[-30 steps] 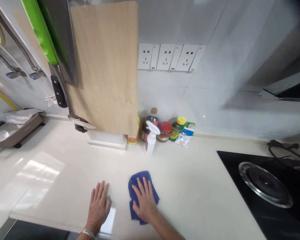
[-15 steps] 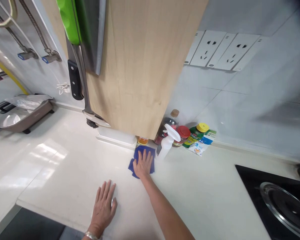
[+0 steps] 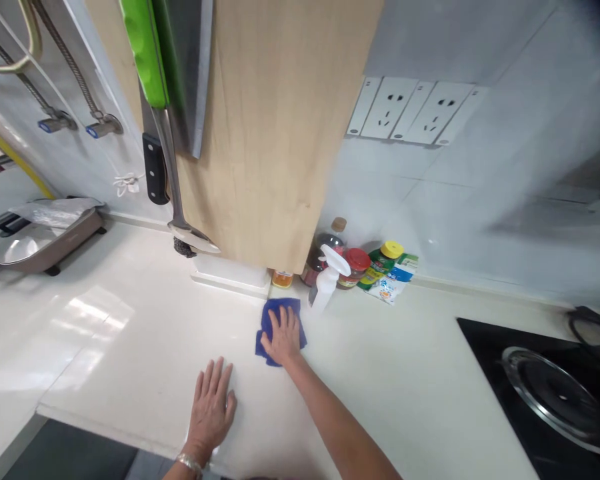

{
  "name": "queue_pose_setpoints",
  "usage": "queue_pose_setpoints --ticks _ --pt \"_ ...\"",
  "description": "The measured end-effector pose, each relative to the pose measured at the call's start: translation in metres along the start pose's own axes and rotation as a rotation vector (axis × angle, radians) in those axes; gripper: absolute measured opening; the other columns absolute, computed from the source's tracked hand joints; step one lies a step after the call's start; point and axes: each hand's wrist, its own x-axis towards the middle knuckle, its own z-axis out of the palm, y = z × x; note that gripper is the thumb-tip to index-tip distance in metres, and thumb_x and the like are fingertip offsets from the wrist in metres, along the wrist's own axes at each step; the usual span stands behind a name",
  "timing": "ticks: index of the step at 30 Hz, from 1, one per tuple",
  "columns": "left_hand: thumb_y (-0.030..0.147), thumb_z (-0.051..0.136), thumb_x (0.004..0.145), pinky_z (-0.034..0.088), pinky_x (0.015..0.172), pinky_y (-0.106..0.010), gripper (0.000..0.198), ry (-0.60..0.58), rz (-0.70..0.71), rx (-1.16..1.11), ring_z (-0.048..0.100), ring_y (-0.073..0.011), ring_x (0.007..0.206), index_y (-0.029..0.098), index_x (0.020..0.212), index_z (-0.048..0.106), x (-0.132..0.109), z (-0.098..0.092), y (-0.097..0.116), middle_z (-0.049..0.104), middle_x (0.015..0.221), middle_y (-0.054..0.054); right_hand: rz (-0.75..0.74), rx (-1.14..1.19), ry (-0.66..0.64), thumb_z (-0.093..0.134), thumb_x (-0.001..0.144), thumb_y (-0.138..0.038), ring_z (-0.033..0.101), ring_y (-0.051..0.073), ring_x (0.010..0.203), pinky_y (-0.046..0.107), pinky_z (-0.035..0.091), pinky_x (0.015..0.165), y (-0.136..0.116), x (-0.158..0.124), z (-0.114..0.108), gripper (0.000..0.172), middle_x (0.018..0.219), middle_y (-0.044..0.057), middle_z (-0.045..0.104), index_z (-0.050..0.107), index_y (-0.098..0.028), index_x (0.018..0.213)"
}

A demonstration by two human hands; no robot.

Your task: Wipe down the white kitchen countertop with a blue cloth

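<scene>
My right hand (image 3: pixel 285 339) lies flat, fingers spread, on top of a blue cloth (image 3: pixel 267 320) on the white countertop (image 3: pixel 145 347). The cloth is spread out with uneven edges, and part of it is hidden under the palm. To the left and nearer to me, my left hand (image 3: pixel 211 403) rests palm down on the counter with its fingers stretched out, holding nothing. A white spray bottle (image 3: pixel 325 283) stands just beyond the cloth on the right. Behind the cloth, a small orange-labelled container (image 3: pixel 282 279) shows beneath the wooden board.
A wooden panel (image 3: pixel 265 147) with hanging knives (image 3: pixel 145 53) and a ladle (image 3: pixel 173 173) juts out above the counter. A dark bottle (image 3: pixel 325 250), red-lidded jar (image 3: pixel 355 267) and yellow-capped bottle (image 3: pixel 383 260) line the wall. A black cooktop (image 3: pixel 485 340) is right; an electric pan (image 3: pixel 50 243) left.
My right hand and the blue cloth have slid a little towards me, away from the spray bottle and the orange-labelled container. My left hand stays in place. The view has shifted slightly to the right.
</scene>
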Motion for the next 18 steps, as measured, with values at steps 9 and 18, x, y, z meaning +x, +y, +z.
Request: queue_pose_setpoints --ticks 9,18 --pt "0.026 0.044 0.094 0.021 0.123 -0.054 0.056 -0.008 -0.006 -0.051 0.021 -0.0313 0.152 0.015 0.149 0.045 0.006 -0.008 0.005 0.037 0.160 -0.014 -0.104 0.076 0.068 0.051 0.089 -0.048 0.021 0.034 0.149 0.053 0.023 0.121 0.030 -0.142 0.014 0.066 0.161 0.007 0.031 0.041 -0.029 0.151" --pt "0.026 0.041 0.096 0.017 0.123 -0.059 0.056 -0.071 -0.043 -0.126 0.016 -0.0337 0.153 0.014 0.151 0.041 0.010 -0.012 0.015 0.032 0.162 -0.015 0.220 -0.115 0.095 0.039 0.092 -0.042 0.015 0.031 0.152 0.052 0.021 0.122 0.163 -0.269 0.000 0.059 0.164 0.005 0.024 0.044 -0.025 0.149"
